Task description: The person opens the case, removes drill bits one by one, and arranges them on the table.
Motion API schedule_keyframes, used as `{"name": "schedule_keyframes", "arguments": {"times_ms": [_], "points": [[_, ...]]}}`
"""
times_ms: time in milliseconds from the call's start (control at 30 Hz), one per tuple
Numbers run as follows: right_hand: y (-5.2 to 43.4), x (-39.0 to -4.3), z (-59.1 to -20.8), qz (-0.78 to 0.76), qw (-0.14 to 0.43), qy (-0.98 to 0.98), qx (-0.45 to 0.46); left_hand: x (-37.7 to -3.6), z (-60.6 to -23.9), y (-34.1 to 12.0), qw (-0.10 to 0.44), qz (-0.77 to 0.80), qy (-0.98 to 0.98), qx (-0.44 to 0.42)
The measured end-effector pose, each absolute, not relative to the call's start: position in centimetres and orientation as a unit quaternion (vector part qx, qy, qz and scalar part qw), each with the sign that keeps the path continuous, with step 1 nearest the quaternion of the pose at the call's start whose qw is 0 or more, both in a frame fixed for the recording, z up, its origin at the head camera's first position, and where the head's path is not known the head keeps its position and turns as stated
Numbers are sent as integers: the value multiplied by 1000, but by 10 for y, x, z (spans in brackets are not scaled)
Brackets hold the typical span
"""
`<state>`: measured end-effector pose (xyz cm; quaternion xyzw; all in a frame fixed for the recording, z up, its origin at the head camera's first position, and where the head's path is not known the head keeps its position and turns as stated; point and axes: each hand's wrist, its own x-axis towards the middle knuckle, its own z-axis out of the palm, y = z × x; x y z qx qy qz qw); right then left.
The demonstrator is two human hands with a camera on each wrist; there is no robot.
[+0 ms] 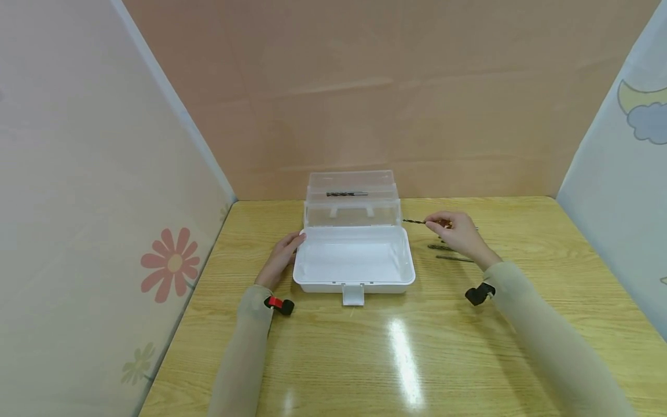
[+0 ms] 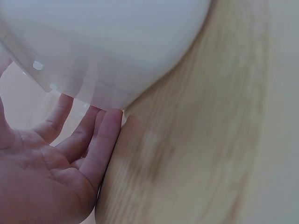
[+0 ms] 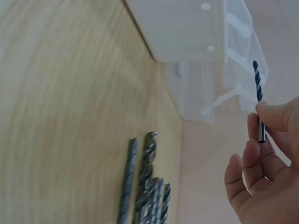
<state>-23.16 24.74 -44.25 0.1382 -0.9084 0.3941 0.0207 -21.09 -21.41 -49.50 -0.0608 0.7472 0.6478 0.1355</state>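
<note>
A white plastic storage box stands on the table with its clear lid raised at the back. My left hand holds the box's left side, thumb at the rim; in the left wrist view its fingers touch the outer wall. To the right of the lid, my right hand pinches a dark twist drill bit between thumb and fingers, off the table. Its fluted end points toward the box. Below that hand, several drill bits lie side by side on the table.
More drill bits lie in an upper tier of the raised clear part. A white latch hangs at the box's front. The wood-grain table meets a draped back wall and printed side walls.
</note>
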Motion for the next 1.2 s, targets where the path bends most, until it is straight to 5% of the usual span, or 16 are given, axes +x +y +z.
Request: {"name": "schedule_keyframes", "arguments": {"times_ms": [1200], "points": [[318,-173,-488,330,-28,-941,66,-211,-492,-214,139,642,753,-52]]}}
